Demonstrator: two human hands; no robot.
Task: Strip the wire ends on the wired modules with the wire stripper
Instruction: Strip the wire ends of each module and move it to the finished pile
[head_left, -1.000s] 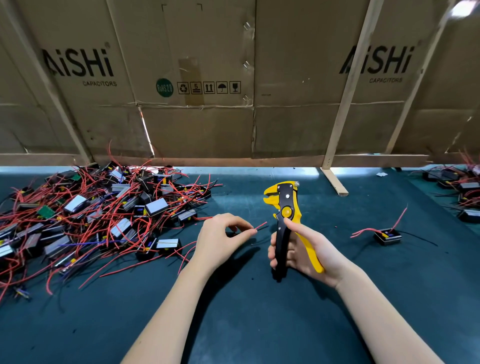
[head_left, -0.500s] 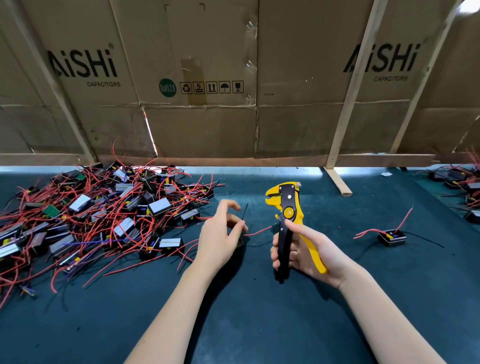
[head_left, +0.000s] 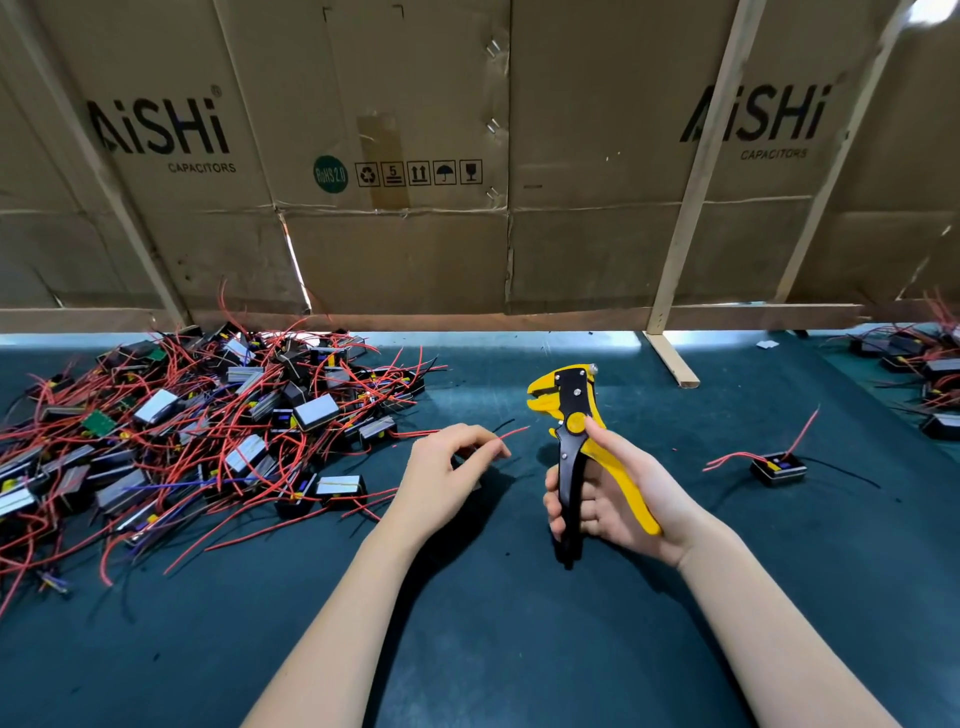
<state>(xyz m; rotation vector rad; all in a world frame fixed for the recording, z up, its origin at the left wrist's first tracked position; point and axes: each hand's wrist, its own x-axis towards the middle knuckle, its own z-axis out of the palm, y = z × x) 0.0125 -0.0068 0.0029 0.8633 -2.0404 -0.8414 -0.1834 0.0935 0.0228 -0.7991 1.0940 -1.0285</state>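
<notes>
Heaped far left on the mat (head_left: 519, 649): a pile of modules (head_left: 208, 431) trailing red wires, likely the stock waiting, within reach. Off to the right, well apart: one module (head_left: 777, 467), seemingly done. Held upright in the right hand (head_left: 618, 499), fingers wrapped round both handles: the stripper (head_left: 574, 441), head turned left toward the work. Pinched in the left hand (head_left: 441, 483): a red wire (head_left: 511, 434), its free end just beside that head, not yet inside.
</notes>
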